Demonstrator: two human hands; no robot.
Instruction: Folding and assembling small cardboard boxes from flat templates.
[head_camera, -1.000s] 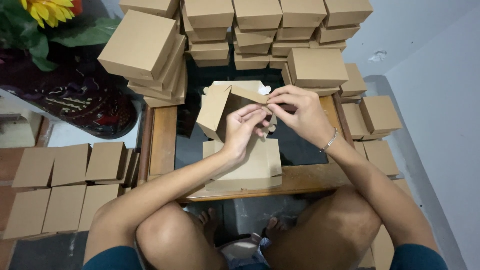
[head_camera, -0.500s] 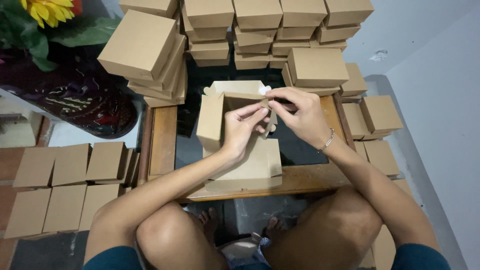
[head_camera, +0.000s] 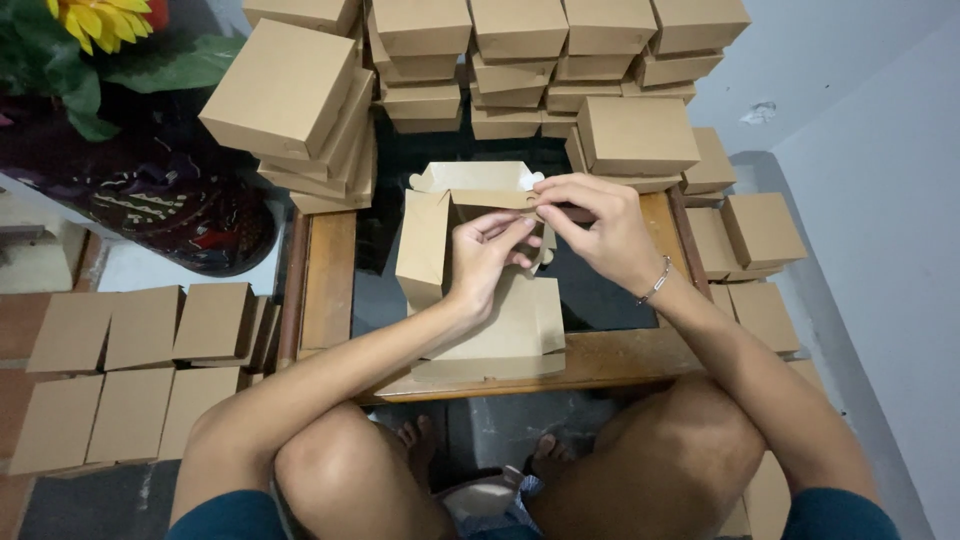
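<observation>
In the middle of the frame, a brown cardboard box (head_camera: 470, 215) stands half folded on the small table (head_camera: 330, 290). The left hand (head_camera: 485, 255) pinches the front flap from below. The right hand (head_camera: 595, 225) pinches the same flap from the right. The box is plain, open on top, with side flaps sticking up

Box stacks (head_camera: 520, 60) wall off rear & left (head_camera: 300, 110); bare dark tabletop (head_camera: 600, 300) beside right hand (head_camera: 590, 230) gives room
</observation>
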